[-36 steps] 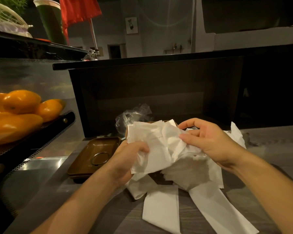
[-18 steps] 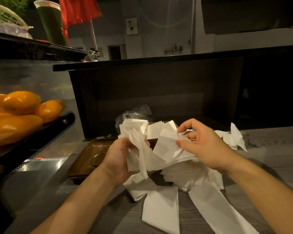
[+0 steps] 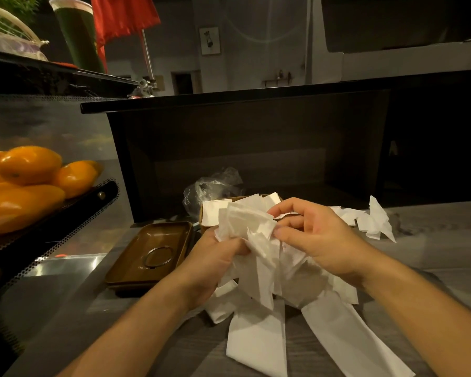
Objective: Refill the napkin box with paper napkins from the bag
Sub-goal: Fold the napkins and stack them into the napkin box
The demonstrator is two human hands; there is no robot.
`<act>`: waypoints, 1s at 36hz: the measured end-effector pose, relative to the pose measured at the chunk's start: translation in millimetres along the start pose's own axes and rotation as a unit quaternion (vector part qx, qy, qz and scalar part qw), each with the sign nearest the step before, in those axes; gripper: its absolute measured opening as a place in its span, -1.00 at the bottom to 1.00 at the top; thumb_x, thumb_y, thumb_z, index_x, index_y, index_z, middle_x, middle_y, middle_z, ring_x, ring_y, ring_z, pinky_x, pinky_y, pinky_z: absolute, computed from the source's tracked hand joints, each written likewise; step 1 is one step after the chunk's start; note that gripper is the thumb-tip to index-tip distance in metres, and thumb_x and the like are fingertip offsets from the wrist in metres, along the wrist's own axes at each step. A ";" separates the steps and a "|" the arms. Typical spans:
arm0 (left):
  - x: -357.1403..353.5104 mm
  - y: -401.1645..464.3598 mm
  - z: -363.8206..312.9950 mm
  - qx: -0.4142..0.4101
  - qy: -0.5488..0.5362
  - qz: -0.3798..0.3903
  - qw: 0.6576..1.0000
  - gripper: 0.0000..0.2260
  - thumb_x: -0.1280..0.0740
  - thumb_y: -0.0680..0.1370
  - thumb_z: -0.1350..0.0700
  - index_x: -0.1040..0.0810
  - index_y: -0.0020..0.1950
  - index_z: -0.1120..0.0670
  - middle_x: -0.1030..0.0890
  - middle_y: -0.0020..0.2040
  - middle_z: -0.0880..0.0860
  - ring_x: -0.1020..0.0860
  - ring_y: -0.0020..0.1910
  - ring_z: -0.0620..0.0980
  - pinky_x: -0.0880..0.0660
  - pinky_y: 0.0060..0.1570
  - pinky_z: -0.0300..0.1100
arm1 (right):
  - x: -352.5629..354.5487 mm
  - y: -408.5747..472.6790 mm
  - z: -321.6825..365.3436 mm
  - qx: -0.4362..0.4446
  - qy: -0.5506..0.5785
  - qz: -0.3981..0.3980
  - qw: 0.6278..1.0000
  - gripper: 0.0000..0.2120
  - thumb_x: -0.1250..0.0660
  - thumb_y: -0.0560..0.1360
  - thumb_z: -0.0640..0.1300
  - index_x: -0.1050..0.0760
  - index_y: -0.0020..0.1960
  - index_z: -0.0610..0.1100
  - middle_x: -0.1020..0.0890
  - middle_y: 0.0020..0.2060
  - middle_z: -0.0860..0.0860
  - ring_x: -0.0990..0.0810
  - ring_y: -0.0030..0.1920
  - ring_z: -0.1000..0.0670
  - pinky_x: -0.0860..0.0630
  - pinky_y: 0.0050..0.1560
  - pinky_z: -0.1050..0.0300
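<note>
My left hand [image 3: 218, 263] grips a crumpled bunch of white paper napkins [image 3: 249, 224] just in front of the brown napkin box [image 3: 206, 213], which is mostly hidden behind the paper. My right hand [image 3: 314, 238] pinches the right side of the same bunch between thumb and fingers. More napkins hang below my hands and lie spread on the wooden counter [image 3: 259, 338]. A clear plastic bag [image 3: 211, 186] sits crumpled behind the box.
A brown tray with a metal ring [image 3: 150, 253] lies left of the box. Loose crumpled napkins [image 3: 373, 220] lie at the right. Orange fruit [image 3: 30, 170] is piled on a rack at the left. A dark counter wall [image 3: 256, 148] rises behind.
My hands have come closer together, bunching the napkins into a tighter wad. My left hand has shifted right and lower.
</note>
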State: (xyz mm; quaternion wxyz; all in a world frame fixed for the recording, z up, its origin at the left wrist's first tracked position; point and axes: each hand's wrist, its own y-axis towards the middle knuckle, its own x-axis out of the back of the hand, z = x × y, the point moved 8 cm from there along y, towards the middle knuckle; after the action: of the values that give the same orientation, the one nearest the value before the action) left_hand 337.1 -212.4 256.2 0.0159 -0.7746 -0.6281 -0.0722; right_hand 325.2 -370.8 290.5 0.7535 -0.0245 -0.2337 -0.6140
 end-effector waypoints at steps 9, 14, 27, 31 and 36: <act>8.2 2.9 2.7 -0.010 0.018 -0.031 0.999 -0.69 -0.40 0.59 0.16 -0.48 0.29 -0.09 -0.64 0.15 -0.03 -0.59 0.16 -0.05 -0.58 0.13 -0.07 | -4.1 -4.7 1.0 -0.002 -0.042 -0.004 0.999 -0.44 -0.55 0.28 0.20 -0.42 0.21 0.25 -0.54 0.07 0.26 -0.60 0.05 0.14 -0.63 -0.19 0.31; 9.5 1.1 -0.3 0.009 -0.061 -0.076 0.995 -0.81 -0.30 0.64 0.10 -0.50 0.25 -0.07 -0.64 0.13 0.00 -0.61 0.13 0.05 -0.59 0.16 0.09 | 9.8 3.5 -12.2 -0.029 -0.039 -0.071 0.996 -0.66 -0.49 0.51 -0.08 -0.48 0.17 0.24 -0.56 0.07 0.22 -0.61 0.04 0.07 -0.65 -0.23 0.24; 8.6 1.7 5.4 0.050 -0.156 -0.119 0.979 -0.87 -0.25 0.68 0.06 -0.52 0.20 -0.03 -0.63 0.09 0.01 -0.60 0.11 0.05 -0.50 0.28 0.10 | 19.7 0.5 -25.9 -0.114 0.331 -0.128 0.928 -0.74 -0.38 0.50 -0.38 -0.63 0.12 -0.14 -0.68 0.09 -0.12 -0.66 0.13 -0.10 -0.68 0.00 -0.03; 1.0 0.1 6.4 0.048 -0.200 -0.094 0.974 -0.89 -0.23 0.67 -0.03 -0.52 0.11 -0.09 -0.68 0.07 0.01 -0.65 0.08 0.05 -0.59 0.15 0.06 | 12.4 -0.8 -29.6 -0.134 0.285 -0.127 0.941 -0.79 -0.45 0.48 -0.34 -0.62 0.02 -0.08 -0.72 -0.03 -0.08 -0.70 0.03 -0.11 -0.66 0.09 -0.13; -7.9 -0.9 -1.1 0.016 -0.241 -0.034 0.970 -0.74 -0.25 0.57 -0.14 -0.54 0.18 -0.07 -0.75 -0.08 -0.06 -0.72 -0.06 -0.03 -0.66 -0.13 -0.08 | 6.8 1.5 -31.4 -0.148 0.225 -0.127 0.955 -0.75 -0.49 0.46 -0.28 -0.52 -0.03 0.01 -0.65 0.01 -0.04 -0.65 0.07 -0.14 -0.61 0.18 -0.22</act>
State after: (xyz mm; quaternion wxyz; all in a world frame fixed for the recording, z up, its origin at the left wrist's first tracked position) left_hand 334.5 -219.9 256.2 -0.1261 -0.7470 -0.6404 0.1262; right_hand 337.7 -386.8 265.6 0.6900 0.0330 0.0345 -0.7222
